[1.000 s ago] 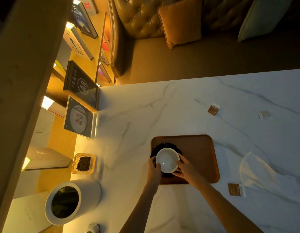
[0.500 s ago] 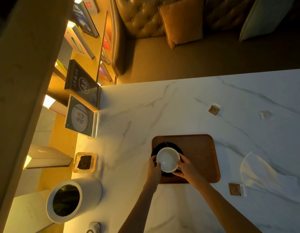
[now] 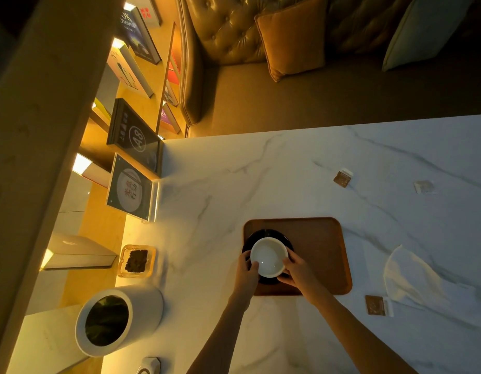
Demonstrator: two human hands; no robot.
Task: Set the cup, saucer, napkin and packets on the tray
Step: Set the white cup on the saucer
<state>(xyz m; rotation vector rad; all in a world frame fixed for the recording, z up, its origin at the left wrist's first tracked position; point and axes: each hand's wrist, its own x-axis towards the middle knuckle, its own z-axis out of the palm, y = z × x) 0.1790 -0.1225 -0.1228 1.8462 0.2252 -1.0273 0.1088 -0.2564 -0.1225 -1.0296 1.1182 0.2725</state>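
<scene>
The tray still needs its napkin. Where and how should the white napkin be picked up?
Judging by its pose, pinch the napkin at its rounded, raised end nearest the tray, coming from above with the right hand. That end humps off the marble; the rest trails flat toward the table edge, offering less to grip.

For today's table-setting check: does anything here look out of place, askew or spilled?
Nothing is spilled or damaged. The cup sits on the dark saucer at the tray's left end, held by both hands. Still off the tray on the marble: the napkin, lying crumpled, and three scattered packets.
</scene>
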